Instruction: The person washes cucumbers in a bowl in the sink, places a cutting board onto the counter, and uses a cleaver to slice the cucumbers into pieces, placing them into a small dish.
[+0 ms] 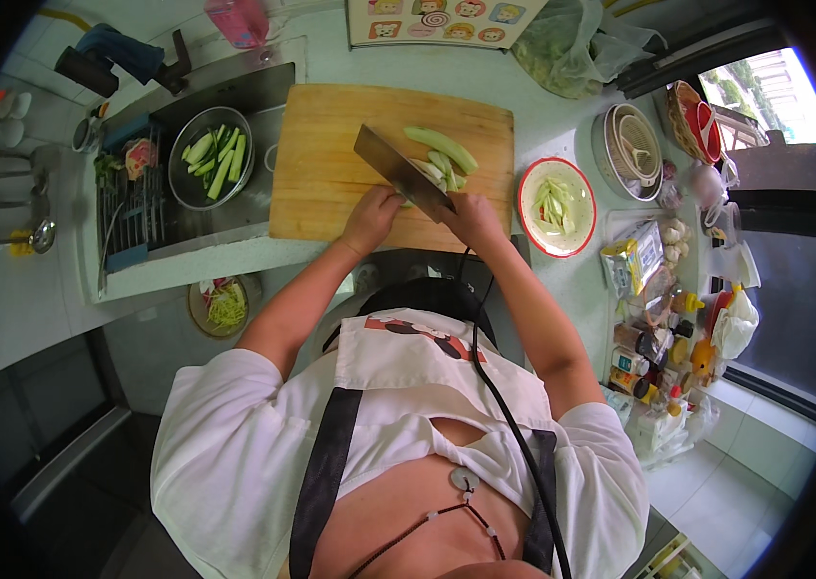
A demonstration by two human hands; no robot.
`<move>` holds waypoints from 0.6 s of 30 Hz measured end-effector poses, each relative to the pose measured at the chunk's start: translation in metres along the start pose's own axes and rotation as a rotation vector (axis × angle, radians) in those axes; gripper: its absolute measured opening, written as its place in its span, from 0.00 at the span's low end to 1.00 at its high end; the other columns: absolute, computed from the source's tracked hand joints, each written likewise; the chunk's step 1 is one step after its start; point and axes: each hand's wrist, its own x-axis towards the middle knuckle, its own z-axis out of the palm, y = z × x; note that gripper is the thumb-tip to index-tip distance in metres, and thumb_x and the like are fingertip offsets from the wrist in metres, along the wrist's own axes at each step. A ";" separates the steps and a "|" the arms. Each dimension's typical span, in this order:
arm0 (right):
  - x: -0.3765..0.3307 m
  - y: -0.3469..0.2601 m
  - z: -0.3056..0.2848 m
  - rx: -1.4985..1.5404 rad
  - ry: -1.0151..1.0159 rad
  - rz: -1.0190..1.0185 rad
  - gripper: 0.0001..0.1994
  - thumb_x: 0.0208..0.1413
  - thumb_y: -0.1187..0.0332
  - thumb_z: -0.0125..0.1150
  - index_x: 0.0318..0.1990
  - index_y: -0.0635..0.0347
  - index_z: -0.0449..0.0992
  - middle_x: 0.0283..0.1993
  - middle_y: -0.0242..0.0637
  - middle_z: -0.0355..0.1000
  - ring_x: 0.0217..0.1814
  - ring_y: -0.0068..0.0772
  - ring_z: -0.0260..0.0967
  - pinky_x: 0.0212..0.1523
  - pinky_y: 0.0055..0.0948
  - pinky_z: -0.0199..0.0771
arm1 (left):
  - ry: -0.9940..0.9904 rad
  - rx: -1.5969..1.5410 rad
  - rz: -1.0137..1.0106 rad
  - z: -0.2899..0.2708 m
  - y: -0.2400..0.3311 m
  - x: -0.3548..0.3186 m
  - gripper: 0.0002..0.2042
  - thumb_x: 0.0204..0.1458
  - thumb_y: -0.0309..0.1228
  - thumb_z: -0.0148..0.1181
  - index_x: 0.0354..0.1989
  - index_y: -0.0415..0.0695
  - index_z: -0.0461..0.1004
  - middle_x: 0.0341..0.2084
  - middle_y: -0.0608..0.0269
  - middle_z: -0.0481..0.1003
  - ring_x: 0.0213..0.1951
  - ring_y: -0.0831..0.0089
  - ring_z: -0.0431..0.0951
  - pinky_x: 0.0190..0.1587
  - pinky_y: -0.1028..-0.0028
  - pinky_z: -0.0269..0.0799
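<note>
My right hand (473,220) is closed around the handle of a cleaver (400,172), whose broad blade slants up and left over the wooden cutting board (316,159). Beside the blade's near side, my left hand (369,220) has its fingers curled together at the board; what they hold, if anything, is mostly hidden. Past the blade lie several pale green cut vegetable pieces (446,166), with a longer, curved, peeled-looking length (442,145) behind them. The blade partly covers the pieces.
Right of the board stands a red-rimmed bowl (593,207) of pale slices. A metal bowl (173,179) with green vegetable lengths sits in the sink (277,87) at left. Bottles and packets (632,256) crowd the right side. Below the counter is a container of shredded greens (226,307).
</note>
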 end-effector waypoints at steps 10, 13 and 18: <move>0.003 0.007 0.006 0.057 -0.012 -0.021 0.15 0.43 0.57 0.55 0.30 0.61 0.74 0.28 0.52 0.71 0.33 0.53 0.70 0.35 0.46 0.69 | 0.022 0.000 0.048 -0.004 0.002 -0.003 0.05 0.39 0.19 0.57 0.27 0.39 0.71 0.25 0.55 0.68 0.30 0.58 0.70 0.34 0.67 0.68; 0.006 0.005 0.008 0.075 -0.048 -0.016 0.15 0.43 0.58 0.55 0.30 0.61 0.74 0.29 0.52 0.71 0.34 0.53 0.70 0.36 0.45 0.69 | 0.005 0.000 0.062 -0.004 0.001 -0.004 0.05 0.39 0.19 0.56 0.27 0.39 0.71 0.26 0.55 0.68 0.31 0.59 0.70 0.34 0.67 0.68; 0.019 0.015 0.029 0.121 -0.052 -0.016 0.15 0.42 0.59 0.55 0.32 0.61 0.75 0.30 0.51 0.72 0.35 0.52 0.70 0.36 0.45 0.69 | -0.036 -0.025 0.093 -0.003 0.001 -0.004 0.06 0.40 0.19 0.55 0.28 0.39 0.71 0.27 0.55 0.68 0.32 0.58 0.70 0.35 0.66 0.68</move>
